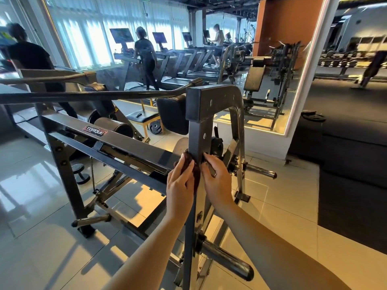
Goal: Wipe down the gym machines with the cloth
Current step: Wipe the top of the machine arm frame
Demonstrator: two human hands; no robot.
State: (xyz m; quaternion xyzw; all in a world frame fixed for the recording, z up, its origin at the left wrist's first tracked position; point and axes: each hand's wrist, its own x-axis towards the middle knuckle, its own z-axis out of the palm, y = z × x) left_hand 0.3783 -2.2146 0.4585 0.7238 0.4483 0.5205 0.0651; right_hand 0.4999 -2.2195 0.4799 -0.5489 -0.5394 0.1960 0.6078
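Cloth [192, 166] is bunched against the left face of the machine's upright post [199, 130], under the curled fingers of the left hand [180, 182]. The right hand [216, 181] grips the post's right edge just beside it. The post stands vertical, so the stroke probably follows it up or down.

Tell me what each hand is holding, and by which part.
Left hand grips the dark reddish-brown cloth by its bunched top, against the grey metal upright post. Right hand curls round the post's edge.
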